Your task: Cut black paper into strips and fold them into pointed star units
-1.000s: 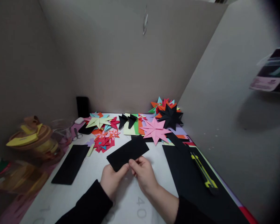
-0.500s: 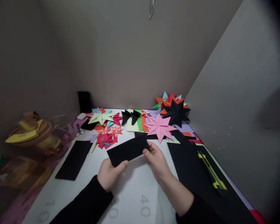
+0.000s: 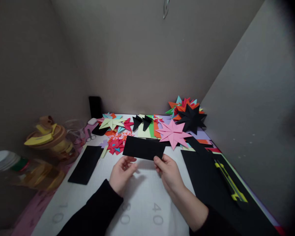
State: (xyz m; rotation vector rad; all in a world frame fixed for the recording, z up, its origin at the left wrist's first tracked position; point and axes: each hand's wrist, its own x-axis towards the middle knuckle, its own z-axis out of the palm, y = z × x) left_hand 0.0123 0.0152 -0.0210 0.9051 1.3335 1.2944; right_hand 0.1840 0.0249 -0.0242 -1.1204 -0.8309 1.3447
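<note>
A black rectangular piece of paper (image 3: 144, 148) is held up above the white table, nearly level from left to right. My right hand (image 3: 170, 172) pinches its lower right corner, thumb in front and fingers behind. Just under the paper's lower left edge is my left hand (image 3: 123, 173), its fingers loosely curled and the thumb apart from them, off the paper. Whether those fingertips touch the paper's edge I cannot tell. On the table to the left lies another black paper rectangle (image 3: 85, 165).
A yellow paper cutter (image 3: 231, 182) rests on large black sheets (image 3: 211, 196) at right. Behind are a pink paper star (image 3: 174, 134), a black star (image 3: 191, 118), folded black pieces (image 3: 147, 122) and small scissors (image 3: 90, 135). Jars (image 3: 5, 160) stand at left.
My left thumb has come off the paper, and that hand sits slightly below its edge. The paper has turned from a slant to nearly level, still in my right hand. The view has shifted slightly left.
</note>
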